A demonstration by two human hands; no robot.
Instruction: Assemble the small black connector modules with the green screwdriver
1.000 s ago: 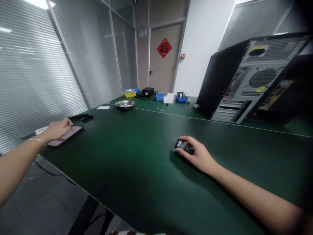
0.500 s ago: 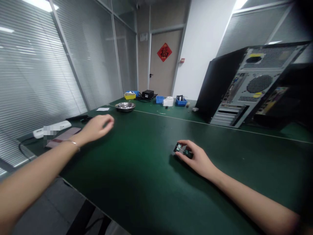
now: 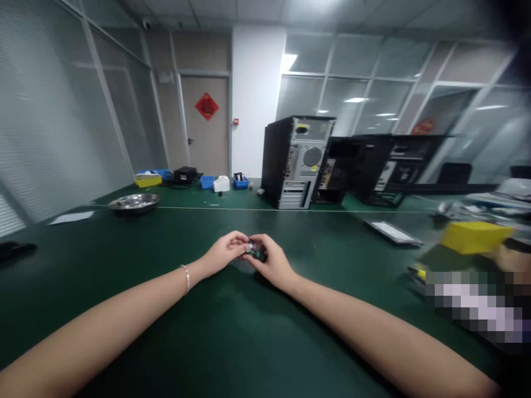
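Observation:
My right hand (image 3: 274,265) grips a small dark green-and-black part (image 3: 259,255) with some lighter bits, fingers on its far side and thumb on the near side. Meeting it from the left, my left hand (image 3: 224,253) has its fingertips closed on the left end of the same part. Both hands are just over the green table top (image 3: 215,331), in the middle of the head view. The fingers cover much of the part, and its exact kind is too small to tell.
A steel bowl (image 3: 135,203) stands at the left, near white paper (image 3: 72,217). Computer cases (image 3: 298,163) line the back right. Blue bins (image 3: 240,182) sit at the back. At the right are a flat silver-edged item (image 3: 393,232), a yellow box (image 3: 475,236) and another person's hand (image 3: 514,262).
The view has swung to the right. My left hand has come from the table's left side to the small part and closed on it. My right hand still holds the part.

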